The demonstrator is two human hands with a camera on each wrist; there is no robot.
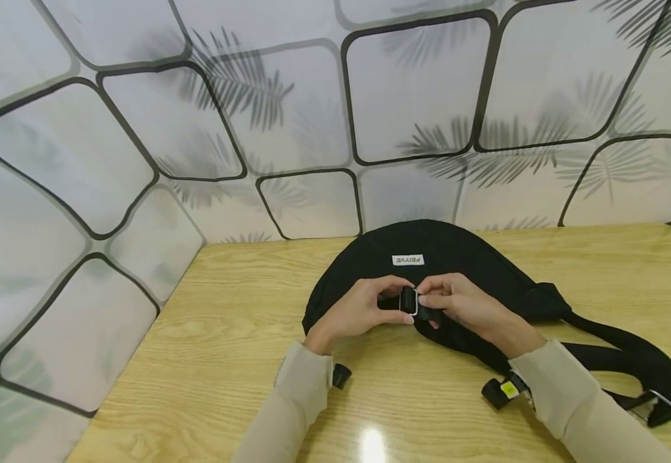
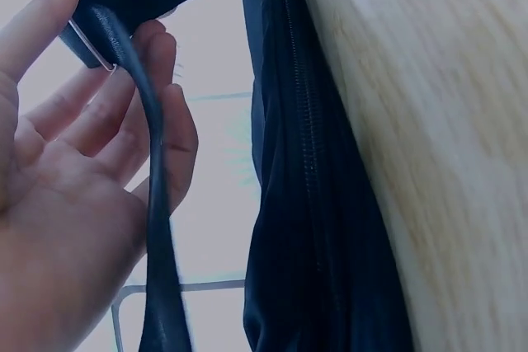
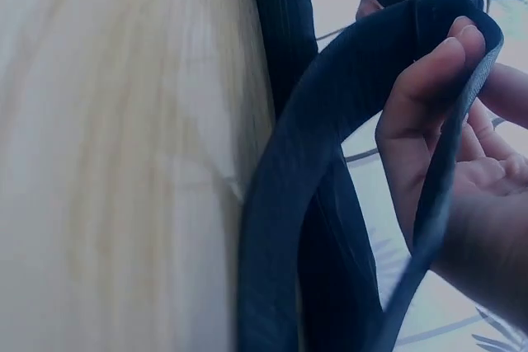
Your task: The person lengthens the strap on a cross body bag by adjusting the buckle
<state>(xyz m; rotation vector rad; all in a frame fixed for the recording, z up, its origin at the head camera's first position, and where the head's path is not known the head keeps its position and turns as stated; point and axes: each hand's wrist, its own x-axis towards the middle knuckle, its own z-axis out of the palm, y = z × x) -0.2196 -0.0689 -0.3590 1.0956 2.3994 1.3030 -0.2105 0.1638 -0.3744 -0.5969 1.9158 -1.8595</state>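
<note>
Head view: black fabric bag (image 1: 428, 241), curved like a crescent, soft and matte, lying on the desk (image 1: 214, 334) near the wall. Small white label (image 1: 407, 260) on its upper part, lettering upside down from here. Left hand (image 1: 358, 307) grips a metal buckle (image 1: 415, 302), squarish frame, black webbing through it, held over the front of the bag; index finger at its top, thumb at its bottom. Right hand (image 1: 471, 307) pinches the black strap (image 1: 431, 315) at the buckle's right side. Wide strap loop (image 1: 619, 334) runs off the bag's right end and bends back near the right forearm, shiny metal piece (image 1: 644, 405) at the bend. Desk is pale yellow wood, smooth, visible grain, bright glare near the bottom. Wall (image 1: 416, 96) has rounded dark outlines and leaf prints, meets the desk's back and left edges. Bag sits close to the back edge; wood surface stretches wide to the left, a narrower strip on the right.

Left wrist view: left thumb and fingers around the buckle, thin metal edge showing, a flat strap tail hanging past the palm. Zipper (image 2: 305, 121) runs along the bag, gap between it and the palm.

Right wrist view: right fingertips pinching folded strap beside the buckle; woven band arcs down alongside the bag, slightly blurred.
</note>
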